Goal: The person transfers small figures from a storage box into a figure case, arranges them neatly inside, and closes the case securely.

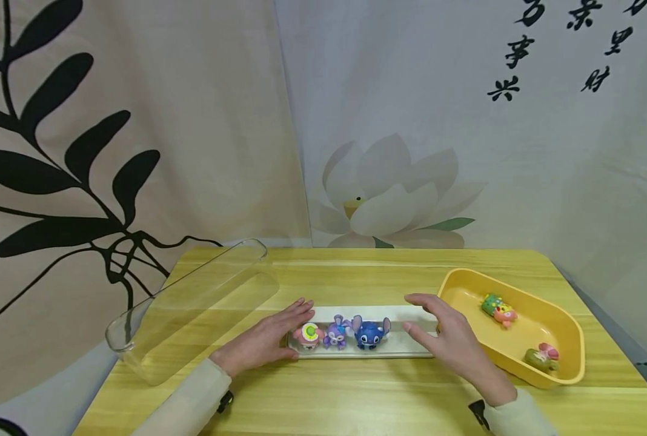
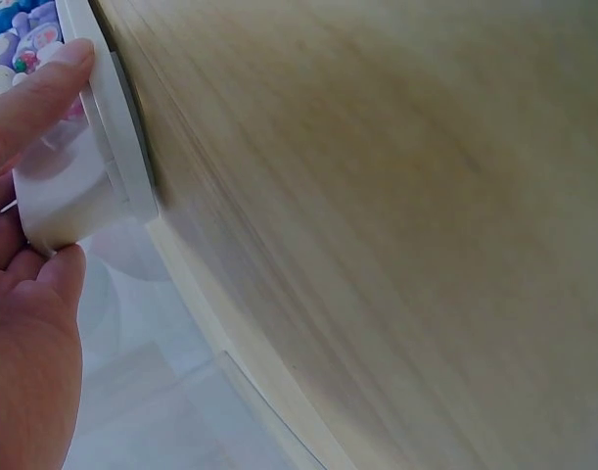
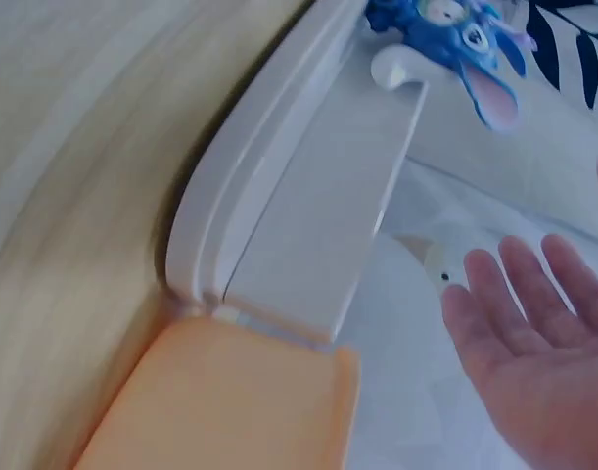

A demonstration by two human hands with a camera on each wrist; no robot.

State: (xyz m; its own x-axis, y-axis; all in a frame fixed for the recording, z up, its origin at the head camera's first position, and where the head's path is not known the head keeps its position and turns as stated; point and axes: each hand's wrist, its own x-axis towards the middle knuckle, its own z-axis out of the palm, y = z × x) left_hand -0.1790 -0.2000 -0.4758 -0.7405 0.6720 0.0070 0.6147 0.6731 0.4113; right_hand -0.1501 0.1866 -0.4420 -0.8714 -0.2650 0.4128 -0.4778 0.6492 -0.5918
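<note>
My left hand (image 1: 271,339) grips the left end of a long white display base (image 1: 405,348), thumb along its front edge and fingers round the far side. In the left wrist view, that thumb and the fingertips span the base's rounded end. Three figurines stand in a row on the base: a pink one (image 1: 308,336) with a green-and-yellow disc, a purple long-eared one (image 1: 336,333) and a blue big-eared one (image 1: 369,333). Over the right end, my right hand (image 1: 457,339) is spread with nothing between thumb and fingers. In the right wrist view its palm shows, fingers extended.
A yellow tray (image 1: 566,339) stands at the right, close to the base's right end. Inside are a green-and-pink figurine (image 1: 499,310) and an olive-green one (image 1: 541,358). A clear long cover (image 1: 192,321) lies slanted at the left, reaching over the table's (image 1: 345,393) left edge.
</note>
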